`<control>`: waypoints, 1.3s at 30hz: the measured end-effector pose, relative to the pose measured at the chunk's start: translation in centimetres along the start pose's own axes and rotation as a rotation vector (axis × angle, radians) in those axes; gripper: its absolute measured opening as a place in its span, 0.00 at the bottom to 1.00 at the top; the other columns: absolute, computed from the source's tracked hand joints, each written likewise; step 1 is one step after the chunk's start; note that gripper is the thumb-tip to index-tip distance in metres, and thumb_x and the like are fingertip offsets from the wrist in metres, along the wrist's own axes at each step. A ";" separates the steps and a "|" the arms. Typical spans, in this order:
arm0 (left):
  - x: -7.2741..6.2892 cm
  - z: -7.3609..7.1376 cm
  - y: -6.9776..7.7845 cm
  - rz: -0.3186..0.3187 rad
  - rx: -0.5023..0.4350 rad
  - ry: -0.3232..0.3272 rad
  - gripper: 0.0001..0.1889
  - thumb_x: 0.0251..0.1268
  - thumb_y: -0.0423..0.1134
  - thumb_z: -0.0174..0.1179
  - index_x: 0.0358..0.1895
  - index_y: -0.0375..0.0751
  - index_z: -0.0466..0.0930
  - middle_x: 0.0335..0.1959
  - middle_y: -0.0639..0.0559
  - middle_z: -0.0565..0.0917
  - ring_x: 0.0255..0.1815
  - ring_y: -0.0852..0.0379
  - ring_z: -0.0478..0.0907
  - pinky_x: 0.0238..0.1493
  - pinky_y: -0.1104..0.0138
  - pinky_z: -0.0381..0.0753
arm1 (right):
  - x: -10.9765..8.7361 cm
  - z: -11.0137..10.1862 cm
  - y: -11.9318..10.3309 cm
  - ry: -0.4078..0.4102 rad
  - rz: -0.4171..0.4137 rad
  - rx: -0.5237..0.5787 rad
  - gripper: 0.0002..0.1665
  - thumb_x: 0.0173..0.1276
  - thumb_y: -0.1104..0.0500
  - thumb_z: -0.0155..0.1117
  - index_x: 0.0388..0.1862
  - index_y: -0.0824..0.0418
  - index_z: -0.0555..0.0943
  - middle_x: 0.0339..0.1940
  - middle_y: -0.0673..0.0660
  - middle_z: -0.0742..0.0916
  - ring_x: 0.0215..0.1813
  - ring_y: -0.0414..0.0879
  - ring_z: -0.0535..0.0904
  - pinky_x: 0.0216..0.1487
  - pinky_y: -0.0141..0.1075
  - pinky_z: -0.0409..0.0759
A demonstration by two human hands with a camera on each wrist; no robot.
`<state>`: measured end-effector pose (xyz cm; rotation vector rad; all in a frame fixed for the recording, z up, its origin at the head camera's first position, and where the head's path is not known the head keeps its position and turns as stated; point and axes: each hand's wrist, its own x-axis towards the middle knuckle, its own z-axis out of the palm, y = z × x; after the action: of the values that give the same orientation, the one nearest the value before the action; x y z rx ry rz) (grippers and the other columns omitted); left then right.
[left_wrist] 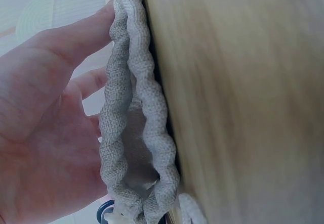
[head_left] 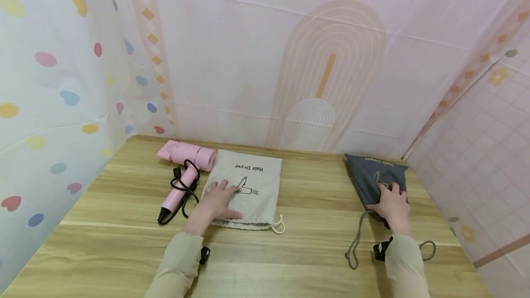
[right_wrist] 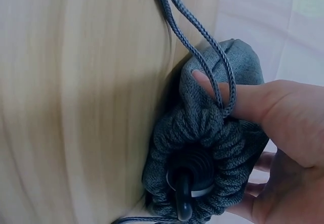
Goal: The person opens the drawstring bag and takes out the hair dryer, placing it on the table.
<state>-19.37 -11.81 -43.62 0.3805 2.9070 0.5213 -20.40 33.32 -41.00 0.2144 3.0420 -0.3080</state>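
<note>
A beige cloth drawstring bag (head_left: 262, 180), printed "Hair Dryer" with a dryer outline, lies flat on the table. My left hand (head_left: 217, 201) rests on its left part with fingers spread, the thumb near the mouth. From the left wrist, the gathered mouth (left_wrist: 159, 128) gapes slightly. At the right, my right hand (head_left: 393, 206) holds a dark grey drawstring bag (head_left: 359, 174) with similar print, thumb on one side and fingers on the other. Inside its puckered mouth a ribbed black cord end (right_wrist: 190, 168) shows; the rest of the contents is hidden.
Left of the beige bag lies a pink hair dryer (head_left: 186, 155) with its black cord (head_left: 194, 192) looped about the handle. Grey drawstrings (head_left: 354, 247) trail toward the front from the dark bag. Patterned cloth walls (head_left: 232, 82) enclose the wooden table (head_left: 306, 252) at the back and sides.
</note>
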 end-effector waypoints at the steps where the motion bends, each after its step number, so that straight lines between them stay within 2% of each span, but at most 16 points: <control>1: 0.0 0.0 0.0 -0.002 -0.002 -0.002 0.41 0.48 0.54 0.70 0.66 0.41 0.68 0.69 0.29 0.62 0.69 0.25 0.55 0.64 0.34 0.59 | 0.0 0.1 -0.3 0.001 -0.006 -0.007 0.46 0.58 0.52 0.70 0.70 0.67 0.61 0.67 0.79 0.56 0.62 0.82 0.56 0.49 0.69 0.70; 17: 0.0 0.0 0.0 -0.006 -0.005 -0.005 0.41 0.48 0.54 0.71 0.66 0.41 0.68 0.68 0.29 0.63 0.68 0.25 0.56 0.63 0.34 0.61 | -0.4 1.7 -6.1 0.044 -0.097 -0.090 0.46 0.55 0.48 0.72 0.69 0.64 0.66 0.68 0.76 0.61 0.61 0.77 0.63 0.39 0.62 0.77; 24: -0.1 0.0 0.1 -0.003 -0.003 -0.005 0.41 0.48 0.54 0.71 0.66 0.41 0.68 0.68 0.29 0.63 0.68 0.25 0.56 0.63 0.34 0.61 | -0.7 2.4 -8.4 0.058 -0.124 -0.125 0.46 0.54 0.46 0.73 0.68 0.62 0.68 0.66 0.76 0.63 0.60 0.75 0.64 0.40 0.59 0.79; 39: 0.0 0.0 0.0 -0.006 -0.009 -0.007 0.41 0.48 0.53 0.70 0.66 0.41 0.68 0.68 0.29 0.62 0.68 0.25 0.56 0.63 0.34 0.61 | -1.5 3.7 -12.5 0.094 -0.192 -0.184 0.44 0.52 0.44 0.74 0.66 0.57 0.71 0.64 0.73 0.66 0.58 0.72 0.67 0.34 0.53 0.81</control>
<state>-19.36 -11.82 -43.65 0.3718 2.8967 0.5309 -20.47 20.22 -42.08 -0.0779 3.1641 -0.0278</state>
